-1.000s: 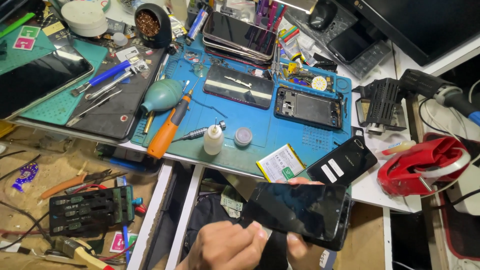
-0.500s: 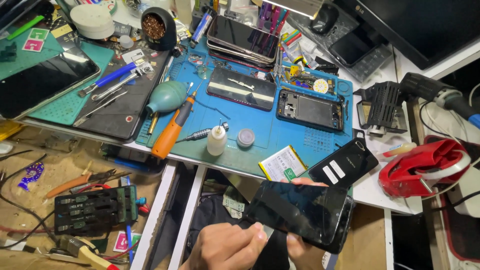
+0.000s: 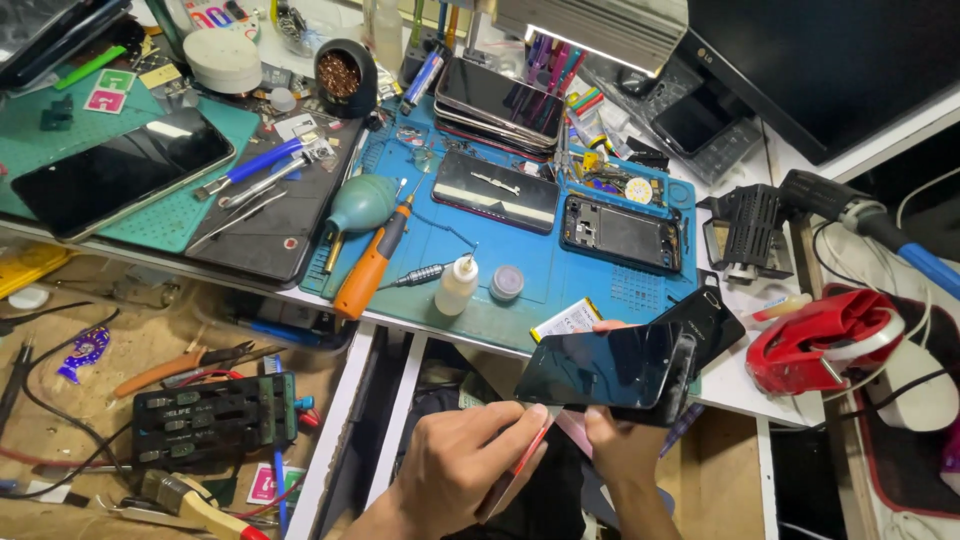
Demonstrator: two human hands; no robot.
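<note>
Between both hands (image 3: pixel 470 470): black phone (image 3: pixel 605 366), gripped.

A black smartphone (image 3: pixel 612 368) with a glossy dark screen is held tilted off the near worktop edge, glass upward. A thin red pry card (image 3: pixel 520 462) touches its near left corner.

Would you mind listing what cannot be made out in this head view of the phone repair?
- Thin red tool in the left hand: its tip is hidden by the black phone.
- Right hand: most fingers are hidden behind the phone.
- Phone's back: faces away.
- Monitor: cut off by the top edge.
</note>
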